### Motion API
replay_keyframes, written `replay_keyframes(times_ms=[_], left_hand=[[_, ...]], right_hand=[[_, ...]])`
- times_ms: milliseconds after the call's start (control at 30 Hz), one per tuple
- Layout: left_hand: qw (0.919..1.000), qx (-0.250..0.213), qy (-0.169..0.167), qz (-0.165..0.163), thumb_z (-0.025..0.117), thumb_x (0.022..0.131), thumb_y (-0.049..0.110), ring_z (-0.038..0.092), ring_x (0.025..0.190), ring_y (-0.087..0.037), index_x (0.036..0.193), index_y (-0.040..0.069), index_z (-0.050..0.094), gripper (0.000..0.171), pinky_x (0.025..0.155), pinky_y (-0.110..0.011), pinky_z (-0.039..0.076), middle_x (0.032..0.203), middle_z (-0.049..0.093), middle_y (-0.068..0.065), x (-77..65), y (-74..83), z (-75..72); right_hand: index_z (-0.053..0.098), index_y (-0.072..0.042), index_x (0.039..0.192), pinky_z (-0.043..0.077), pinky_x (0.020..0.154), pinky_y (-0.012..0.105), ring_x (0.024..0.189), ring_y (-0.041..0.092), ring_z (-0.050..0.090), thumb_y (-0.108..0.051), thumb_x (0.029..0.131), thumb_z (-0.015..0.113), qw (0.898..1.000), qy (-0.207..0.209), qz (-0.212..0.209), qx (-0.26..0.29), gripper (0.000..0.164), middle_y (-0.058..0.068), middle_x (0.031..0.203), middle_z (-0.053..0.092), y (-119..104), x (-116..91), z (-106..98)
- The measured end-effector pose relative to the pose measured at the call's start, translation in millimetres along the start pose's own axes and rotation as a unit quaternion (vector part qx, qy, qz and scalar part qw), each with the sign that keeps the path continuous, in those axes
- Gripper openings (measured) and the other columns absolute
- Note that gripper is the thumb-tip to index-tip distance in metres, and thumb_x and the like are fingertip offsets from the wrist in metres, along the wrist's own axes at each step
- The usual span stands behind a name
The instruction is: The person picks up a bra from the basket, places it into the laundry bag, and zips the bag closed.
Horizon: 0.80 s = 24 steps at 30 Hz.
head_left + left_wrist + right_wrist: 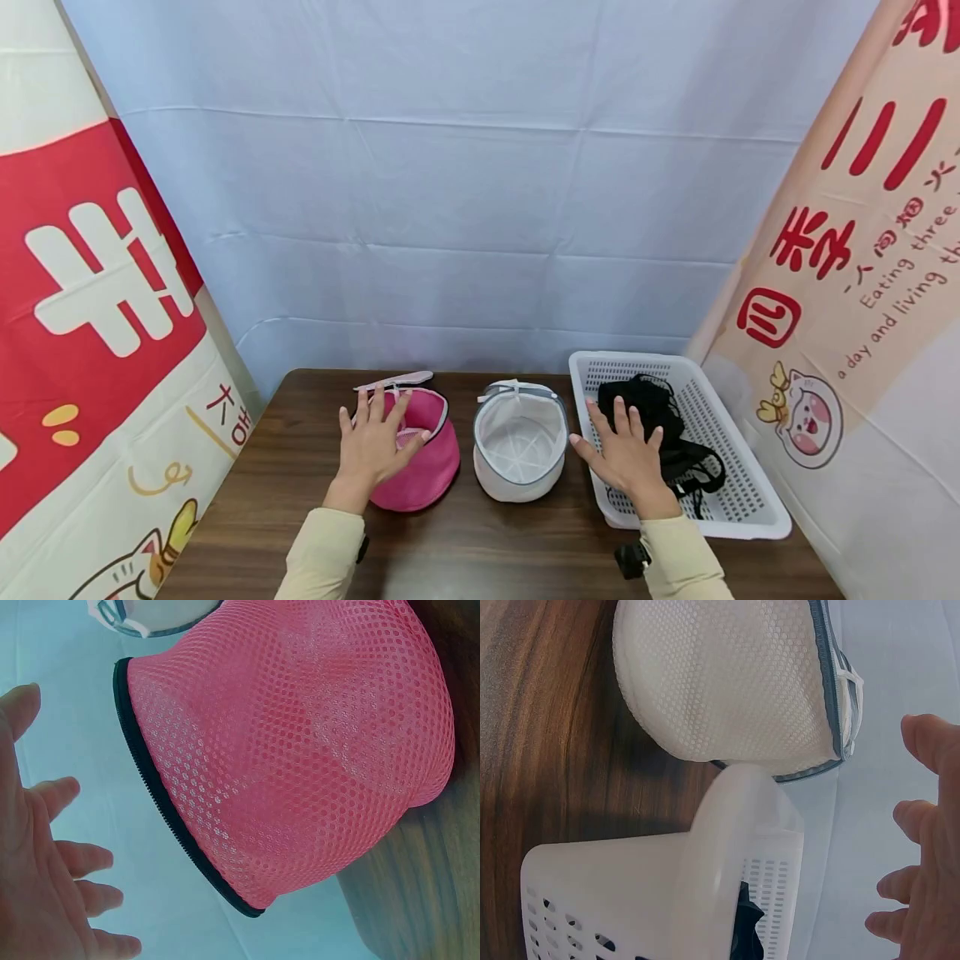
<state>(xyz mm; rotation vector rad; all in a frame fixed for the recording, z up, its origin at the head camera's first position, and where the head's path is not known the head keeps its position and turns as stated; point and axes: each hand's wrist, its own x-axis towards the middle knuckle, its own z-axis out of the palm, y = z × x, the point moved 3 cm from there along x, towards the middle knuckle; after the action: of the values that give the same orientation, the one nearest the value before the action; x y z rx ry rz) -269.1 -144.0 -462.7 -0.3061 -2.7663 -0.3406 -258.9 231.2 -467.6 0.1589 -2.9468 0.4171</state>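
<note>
A pink mesh laundry bag (417,477) with a dark zipper stands unzipped on the left of the table. Above it, my left hand (371,446) is spread with fingers apart, holding nothing; in the left wrist view the fingers stay apart from the zipper edge. Right of it stands a white mesh laundry bag (519,475) with grey-blue trim, its top open. My right hand (626,454) spreads over the near left side of a white plastic basket (750,508), also holding nothing. Inside the basket lie black fabric items with straps (678,454).
The brown wooden table (465,554) carries both bags and the basket. A pale blue cloth (465,208) hangs behind it. Printed curtains (832,350) flank the table on both sides.
</note>
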Motion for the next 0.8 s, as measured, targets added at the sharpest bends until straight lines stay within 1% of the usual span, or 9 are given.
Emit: replay_keyframes(times_ms=[200, 267, 367, 433, 467, 533, 600, 700, 800], left_hand=[[1.0, -0.003, -0.002, -0.003, 0.053, 0.083, 0.059, 0.012, 0.134, -0.046, 0.141, 0.018, 0.042, 0.071, 0.099, -0.065, 0.006, 0.146, 0.025, -0.024, 2.4, 1.1, -2.4], [1.0, -0.004, -0.003, -0.004, 0.054, 0.083, 0.058, 0.014, 0.133, -0.046, 0.14, 0.017, 0.043, 0.072, 0.099, -0.065, 0.009, 0.145, 0.026, -0.025, 3.0, 1.4, -3.1], [0.9999, 0.003, 0.011, 0.005, 0.061, 0.081, 0.051, 0.03, 0.127, -0.045, 0.136, 0.011, 0.047, 0.069, 0.096, -0.063, 0.024, 0.14, 0.034, -0.025, 3.3, 1.9, -4.5], [0.9993, 0.014, 0.03, 0.018, 0.066, 0.079, 0.043, 0.046, 0.115, -0.041, 0.128, 0.007, 0.054, 0.062, 0.089, -0.059, 0.035, 0.13, 0.046, -0.023, 2.9, 2.9, -5.7], [0.9987, 0.019, 0.041, 0.023, 0.068, 0.078, 0.04, 0.051, 0.108, -0.038, 0.124, 0.006, 0.057, 0.058, 0.085, -0.057, 0.039, 0.124, 0.051, -0.021, 2.5, 3.4, -6.2], [0.9972, 0.027, 0.06, 0.035, 0.071, 0.076, 0.034, 0.058, 0.095, -0.034, 0.114, 0.004, 0.063, 0.049, 0.077, -0.053, 0.044, 0.11, 0.059, -0.018, 1.8, 4.7, -7.5], [0.9963, 0.029, 0.071, 0.039, 0.072, 0.076, 0.031, 0.061, 0.089, -0.031, 0.107, 0.003, 0.065, 0.043, 0.075, -0.051, 0.046, 0.102, 0.062, -0.016, 1.2, 5.6, -8.2], [0.9961, 0.027, 0.074, 0.04, 0.073, 0.076, 0.03, 0.061, 0.087, -0.03, 0.104, 0.003, 0.066, 0.04, 0.075, -0.05, 0.046, 0.099, 0.062, -0.015, 0.5, 7.5, -9.1], [0.9963, 0.029, 0.072, 0.038, 0.072, 0.076, 0.029, 0.06, 0.087, -0.029, 0.103, 0.003, 0.066, 0.038, 0.074, -0.051, 0.046, 0.098, 0.062, -0.014, -2.8, 10.2, -11.1]], right_hand=[[0.03, -0.01, 0.146, 0.0, 0.093, 0.072, 0.133, 0.049, 0.007, -0.063, 0.089, 0.039, 1.0, 0.005, -0.003, -0.002, 0.077, 0.029, 0.148, 0.01, 0.3, 0.3, -0.1], [0.031, -0.009, 0.145, 0.005, 0.094, 0.071, 0.131, 0.049, 0.013, -0.06, 0.09, 0.042, 1.0, 0.017, -0.008, -0.003, 0.076, 0.03, 0.147, 0.014, -0.1, 0.3, -0.3], [0.041, -0.004, 0.139, 0.027, 0.091, 0.065, 0.119, 0.047, 0.038, -0.048, 0.088, 0.055, 0.997, 0.066, -0.028, -0.017, 0.069, 0.031, 0.137, 0.036, -1.7, 0.0, -1.5], [0.052, 0.0, 0.129, 0.042, 0.078, 0.057, 0.098, 0.043, 0.054, -0.038, 0.085, 0.064, 0.993, 0.105, -0.044, -0.033, 0.06, 0.028, 0.122, 0.051, -2.9, -0.6, -2.6], [0.056, 0.001, 0.124, 0.046, 0.069, 0.053, 0.087, 0.04, 0.058, -0.034, 0.083, 0.067, 0.991, 0.121, -0.049, -0.041, 0.055, 0.026, 0.114, 0.056, -3.5, -1.1, -3.0], [0.063, 0.002, 0.114, 0.047, 0.055, 0.045, 0.069, 0.033, 0.059, -0.028, 0.081, 0.07, 0.988, 0.137, -0.056, -0.051, 0.045, 0.022, 0.102, 0.062, -4.4, -2.1, -3.2], [0.065, 0.002, 0.109, 0.046, 0.049, 0.042, 0.06, 0.029, 0.057, -0.026, 0.08, 0.071, 0.987, 0.139, -0.058, -0.054, 0.041, 0.02, 0.097, 0.063, -5.4, -3.0, -3.3], [0.065, 0.001, 0.11, 0.045, 0.048, 0.04, 0.057, 0.027, 0.056, -0.026, 0.08, 0.071, 0.989, 0.129, -0.052, -0.054, 0.041, 0.02, 0.098, 0.063, -7.1, -4.1, -3.6], [0.063, 0.002, 0.113, 0.044, 0.048, 0.039, 0.058, 0.026, 0.055, -0.026, 0.081, 0.071, 0.993, 0.104, -0.042, -0.043, 0.044, 0.021, 0.101, 0.062, -10.1, -8.3, -4.7]])
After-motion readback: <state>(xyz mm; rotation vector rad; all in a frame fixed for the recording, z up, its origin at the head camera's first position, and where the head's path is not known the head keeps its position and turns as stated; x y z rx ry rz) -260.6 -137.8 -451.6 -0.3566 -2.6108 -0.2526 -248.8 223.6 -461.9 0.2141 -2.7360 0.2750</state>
